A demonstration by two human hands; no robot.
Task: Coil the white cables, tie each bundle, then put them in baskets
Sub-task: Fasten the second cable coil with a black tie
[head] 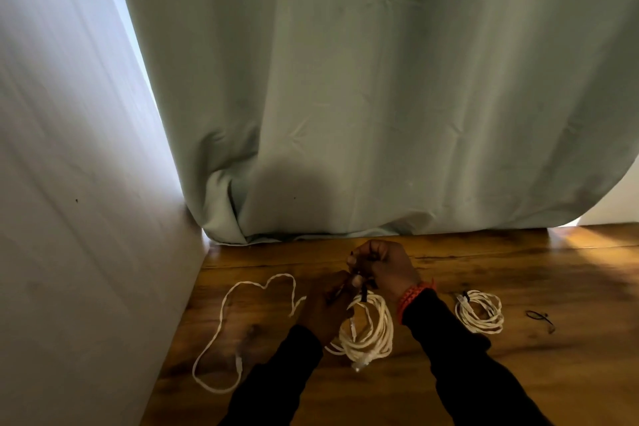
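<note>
Both sleeves (460, 367), black, enter from the bottom edge and converge on the coil (366, 332). Right hand (387, 266) is raised above the coil, fist curled, knuckles up, fingers closed on a dark tie (363, 290) whose strap runs down to the coil's top. Orange band (411, 297) sits on that wrist. Left hand (325, 308) is lower, palm turned inward, fingers closed against the coil's left side at the tie; exact finger contact is blurred. Coil hangs from the grip, its lower loops on or just over the wooden floor (553, 373). Left of the grip, a loose cable (221, 318) sprawls uncoiled. Right of the grip, a tied bundle (479, 311) lies flat; beyond it, a spare tie (541, 316). Behind the hands hangs a curtain (380, 79).
</note>
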